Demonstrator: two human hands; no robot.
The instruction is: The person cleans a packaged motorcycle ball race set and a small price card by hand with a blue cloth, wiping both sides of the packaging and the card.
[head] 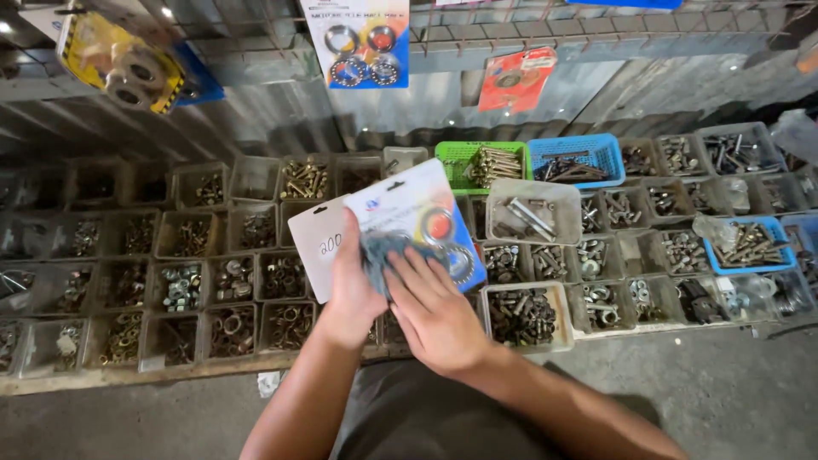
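- Fingers (409,271) of my right hand (434,315) lie spread and nearly flat on the front of the pack (417,226); they press on it but do not curl round it.
- My left hand (354,285) is closed on the pack's left lower part, thumb on the front. The other left fingers are behind the card, so I cannot tell how far they wrap.
- The pack is a flat blister card, blue and white, with ring-shaped metal parts under clear plastic. It is held up in front of me, tilted, above the rows of bins (281,277).
- A second card (319,247), plain white, sits just behind it and sticks out at the left; both appear to be in the same left-hand grip.
- Handling, as I judge it: the card is thin and will flex; the metal rings make it heavier than it looks and weight it toward the middle. The plastic is smooth and likely slippery, and would dent under a hard squeeze.
- Best hold, as I judge it: pinch the bare card edge, with a flat hand under the blister.
- Surroundings: clear bins of nuts, bolts and washers cover the bench (128,375); a green basket (464,158) and a blue basket (588,153) stand at the back. Similar packs hang on the wall grid (511,38) above.
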